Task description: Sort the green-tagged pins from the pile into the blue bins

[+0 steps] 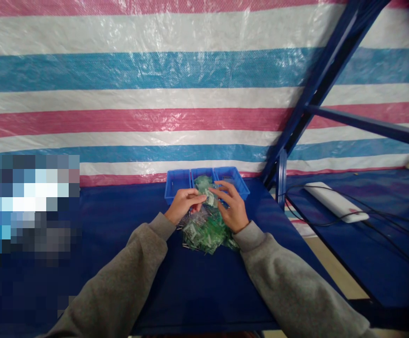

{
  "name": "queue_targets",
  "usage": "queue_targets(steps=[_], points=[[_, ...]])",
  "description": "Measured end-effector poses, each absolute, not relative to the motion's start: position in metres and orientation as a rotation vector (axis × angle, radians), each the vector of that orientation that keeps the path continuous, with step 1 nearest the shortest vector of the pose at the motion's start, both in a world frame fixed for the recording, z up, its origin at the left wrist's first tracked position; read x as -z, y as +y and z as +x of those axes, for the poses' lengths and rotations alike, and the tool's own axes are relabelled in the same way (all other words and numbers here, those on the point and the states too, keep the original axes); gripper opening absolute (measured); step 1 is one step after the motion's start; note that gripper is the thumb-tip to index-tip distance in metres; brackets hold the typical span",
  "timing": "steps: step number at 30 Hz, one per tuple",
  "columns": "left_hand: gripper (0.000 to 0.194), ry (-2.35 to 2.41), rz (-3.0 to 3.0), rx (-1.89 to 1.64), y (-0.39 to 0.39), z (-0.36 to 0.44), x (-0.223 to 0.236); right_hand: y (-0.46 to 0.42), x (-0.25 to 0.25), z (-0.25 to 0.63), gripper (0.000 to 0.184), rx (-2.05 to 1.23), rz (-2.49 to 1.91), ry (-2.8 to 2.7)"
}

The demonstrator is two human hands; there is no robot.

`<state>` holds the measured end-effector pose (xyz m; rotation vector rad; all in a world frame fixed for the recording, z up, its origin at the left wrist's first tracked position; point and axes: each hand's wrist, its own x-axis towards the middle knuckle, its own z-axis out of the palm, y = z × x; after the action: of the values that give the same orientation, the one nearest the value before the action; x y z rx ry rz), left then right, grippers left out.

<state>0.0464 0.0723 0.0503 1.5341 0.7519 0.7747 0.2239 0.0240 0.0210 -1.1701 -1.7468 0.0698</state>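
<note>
My left hand (181,205) is closed, its thumb and fingers pinching a small greenish see-through plastic packet (210,199) with a pale patch, perhaps a label. Beside that packet, my right hand (234,209) has its fingers apart and slightly curled; whether a fingertip touches the packet is hard to make out. Below both hands lies a heap of similar green packets (206,234), with clearer, purplish packets (195,218) at its left. Behind the hands stand three blue bins side by side: the left bin (178,186), the middle bin (202,171) holding green packets, and the right bin (241,184), partly hidden by my right hand.
A dark blue tabletop (204,295) carries everything. Striped plastic sheeting (155,70) hangs behind it. At right stand a blue metal frame (306,98) and a second blue surface with a white elongated device (334,202) and black cables (383,211). The left side is blurred out.
</note>
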Motion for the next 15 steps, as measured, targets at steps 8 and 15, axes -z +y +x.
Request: queue_targets(steps=[8, 15], points=[[0.035, 0.781, 1.824, -1.002, 0.0686, 0.0461, -0.0573, 0.0255, -0.0216, 0.2239, 0.015, -0.161, -1.156, -1.741], [0.027, 0.854, 1.938, -0.99, 0.0691, 0.0454, -0.0538, 0.0287, -0.0172, 0.2216, 0.019, -0.253, -1.107, -1.644]])
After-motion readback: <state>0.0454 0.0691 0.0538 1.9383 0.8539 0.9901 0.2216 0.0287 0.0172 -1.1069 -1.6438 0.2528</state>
